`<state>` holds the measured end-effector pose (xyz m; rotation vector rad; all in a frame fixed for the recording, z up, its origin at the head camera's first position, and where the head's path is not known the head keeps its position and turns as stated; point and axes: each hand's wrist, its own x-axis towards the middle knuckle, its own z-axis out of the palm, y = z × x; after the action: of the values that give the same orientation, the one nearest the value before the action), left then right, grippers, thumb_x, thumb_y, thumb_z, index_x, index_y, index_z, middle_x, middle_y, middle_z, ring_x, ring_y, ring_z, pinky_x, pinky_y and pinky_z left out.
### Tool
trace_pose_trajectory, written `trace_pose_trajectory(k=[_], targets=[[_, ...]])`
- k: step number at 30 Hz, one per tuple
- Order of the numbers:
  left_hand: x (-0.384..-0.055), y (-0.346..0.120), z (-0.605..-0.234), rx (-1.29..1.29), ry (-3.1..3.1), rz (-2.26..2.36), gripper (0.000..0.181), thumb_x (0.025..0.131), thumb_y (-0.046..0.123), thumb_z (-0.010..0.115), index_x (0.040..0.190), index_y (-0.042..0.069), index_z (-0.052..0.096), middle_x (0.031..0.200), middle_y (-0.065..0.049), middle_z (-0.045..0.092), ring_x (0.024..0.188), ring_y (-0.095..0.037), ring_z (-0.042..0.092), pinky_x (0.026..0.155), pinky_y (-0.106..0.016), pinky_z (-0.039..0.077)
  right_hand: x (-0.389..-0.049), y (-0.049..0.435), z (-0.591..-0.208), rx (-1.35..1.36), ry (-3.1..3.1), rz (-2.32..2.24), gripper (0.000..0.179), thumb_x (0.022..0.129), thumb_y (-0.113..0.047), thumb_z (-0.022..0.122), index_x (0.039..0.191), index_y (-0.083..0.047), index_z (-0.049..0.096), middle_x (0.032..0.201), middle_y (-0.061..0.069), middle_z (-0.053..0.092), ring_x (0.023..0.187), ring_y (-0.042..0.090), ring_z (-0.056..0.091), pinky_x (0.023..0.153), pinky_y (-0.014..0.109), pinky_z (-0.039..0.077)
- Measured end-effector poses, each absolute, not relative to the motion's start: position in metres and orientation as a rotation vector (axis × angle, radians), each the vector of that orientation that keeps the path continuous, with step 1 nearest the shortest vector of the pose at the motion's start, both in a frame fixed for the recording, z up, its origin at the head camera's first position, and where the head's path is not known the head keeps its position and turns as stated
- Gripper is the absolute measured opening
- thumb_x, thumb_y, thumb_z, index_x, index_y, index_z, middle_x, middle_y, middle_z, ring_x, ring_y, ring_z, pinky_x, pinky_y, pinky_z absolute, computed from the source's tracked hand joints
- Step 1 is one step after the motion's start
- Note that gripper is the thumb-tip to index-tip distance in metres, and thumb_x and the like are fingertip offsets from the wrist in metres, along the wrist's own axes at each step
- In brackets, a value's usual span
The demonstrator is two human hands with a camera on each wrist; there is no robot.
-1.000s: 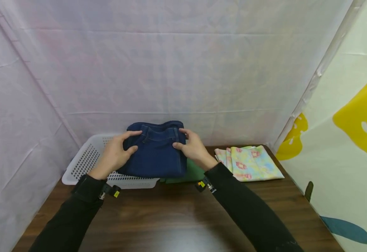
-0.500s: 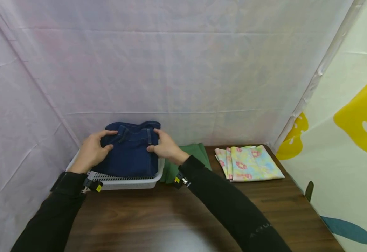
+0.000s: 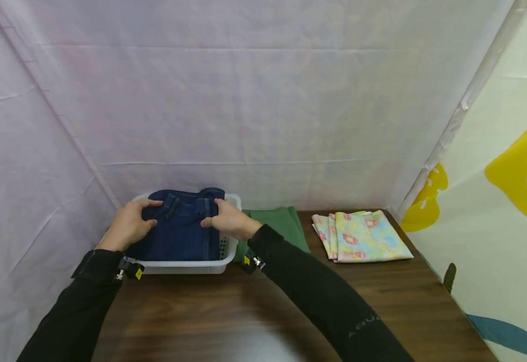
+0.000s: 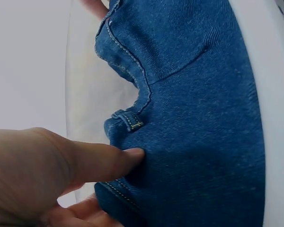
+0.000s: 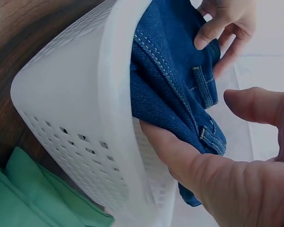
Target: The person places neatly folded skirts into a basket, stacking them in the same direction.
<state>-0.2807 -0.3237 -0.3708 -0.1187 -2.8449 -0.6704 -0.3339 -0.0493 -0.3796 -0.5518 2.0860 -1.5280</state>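
Observation:
Folded blue jeans (image 3: pixel 182 236) lie within the rim of a white perforated plastic basket (image 3: pixel 191 269), waistband toward the back wall. My left hand (image 3: pixel 127 225) pinches their left top corner. In the left wrist view its thumb (image 4: pixel 118 161) presses on the denim (image 4: pixel 199 118) while the fingers go behind the waistband. At the right edge is my right hand (image 3: pixel 229 220). Its straight finger lies along the side of the jeans in the right wrist view, and its thumb (image 5: pixel 251 105) stands off the cloth.
A folded green cloth (image 3: pixel 277 226) lies right of the basket, partly behind my right forearm. Farther right is a folded floral cloth (image 3: pixel 365 236). Everything stands on a dark wooden table (image 3: pixel 191 317), with a pale curtain (image 3: pixel 263 110) hanging behind.
Both hands carried the jeans left over the basket and then lowered them into it. The green cloth is more uncovered now. The right thumb has come off the denim.

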Motion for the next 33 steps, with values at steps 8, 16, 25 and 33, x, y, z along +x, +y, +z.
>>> trace_pose_trajectory(k=[8, 16, 25, 33], targets=[[-0.279, -0.326, -0.374, -0.105, -3.015, -0.596, 0.053, 0.095, 0.014, 0.068, 0.143, 0.0, 0.052, 0.124, -0.034, 0.056, 0.062, -0.027, 0.05, 0.058, -0.038, 0.04, -0.332, -0.047, -0.379, -0.554, 2.025, -1.454, 0.081, 0.1, -0.018, 0.066, 0.161, -0.005, 0.013, 0.163, 0.016, 0.021, 0.136, 0.032, 0.045, 0.099, 0.048, 0.048], [-0.271, -0.318, -0.379, -0.164, -3.024, -0.541, 0.052, 0.1, 0.028, 0.064, 0.14, -0.004, 0.053, 0.121, -0.034, 0.058, 0.076, -0.034, 0.058, 0.07, -0.047, 0.042, -0.326, -0.034, -0.38, -0.732, 2.274, -1.27, 0.061, 0.104, -0.028, 0.06, 0.155, -0.007, 0.035, 0.157, 0.012, 0.037, 0.137, 0.026, 0.044, 0.099, 0.034, 0.045], [-0.26, -0.288, -0.384, -0.245, -2.866, -0.601, 0.041, 0.103, 0.024, 0.062, 0.138, 0.004, 0.058, 0.12, -0.025, 0.062, 0.102, -0.042, 0.06, 0.07, -0.045, 0.048, -0.329, -0.008, -0.389, -0.847, 2.356, -1.41, 0.047, 0.105, -0.028, 0.058, 0.148, -0.015, 0.047, 0.145, 0.006, 0.05, 0.126, 0.018, 0.053, 0.093, 0.029, 0.049], [-0.249, -0.247, -0.393, -0.354, -2.717, -0.618, 0.037, 0.101, 0.024, 0.065, 0.135, 0.011, 0.062, 0.13, -0.021, 0.056, 0.107, -0.038, 0.059, 0.084, -0.05, 0.049, -0.333, 0.024, -0.396, -0.996, 2.505, -1.449, 0.037, 0.104, -0.018, 0.059, 0.14, -0.01, 0.056, 0.138, 0.005, 0.057, 0.11, 0.019, 0.063, 0.085, 0.031, 0.053]])
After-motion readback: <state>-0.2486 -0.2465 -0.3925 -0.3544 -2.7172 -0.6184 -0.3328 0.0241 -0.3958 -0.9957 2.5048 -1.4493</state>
